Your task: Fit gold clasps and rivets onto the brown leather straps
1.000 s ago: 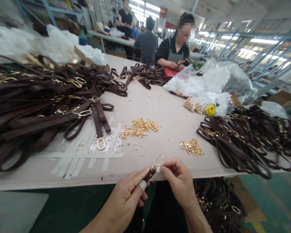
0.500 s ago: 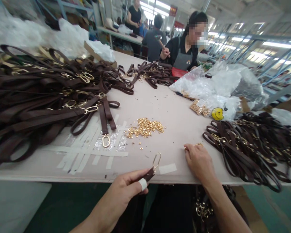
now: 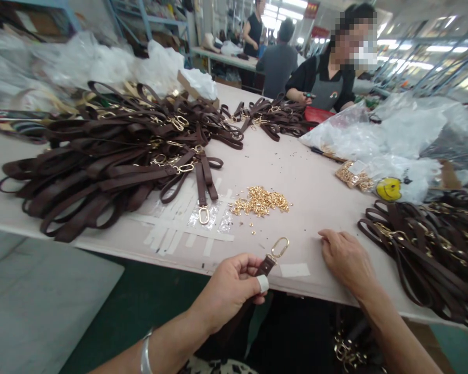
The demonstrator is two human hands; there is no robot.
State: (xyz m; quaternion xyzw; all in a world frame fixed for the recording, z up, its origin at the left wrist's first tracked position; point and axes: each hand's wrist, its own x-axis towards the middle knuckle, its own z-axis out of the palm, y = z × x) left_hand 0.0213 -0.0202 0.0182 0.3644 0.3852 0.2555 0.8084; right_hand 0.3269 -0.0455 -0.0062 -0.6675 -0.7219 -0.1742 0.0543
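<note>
My left hand point(image 3: 237, 285) is closed round a dark brown strap point(image 3: 265, 266), near the end that carries a gold oval clasp point(image 3: 281, 247). A white wrap circles one finger of this hand. The clasp points up and to the right, just above the table's front edge. My right hand point(image 3: 345, 259) lies palm down on the table, its fingers bent and drawn together; what is beneath them is hidden. Between and beyond both hands lies a heap of small gold metal pieces point(image 3: 262, 201).
A big pile of brown straps point(image 3: 113, 166) covers the left side; another strap bundle point(image 3: 409, 244) lies at right. Plastic bags point(image 3: 398, 135) and a packet of gold pieces point(image 3: 353, 174) sit behind it. A co-worker point(image 3: 327, 78) is across the table point(image 3: 281, 161).
The view has swung left, so the table appears shifted right. Gold bits seen by my right fingers before no longer show. The co-worker's raised tool has come down.
</note>
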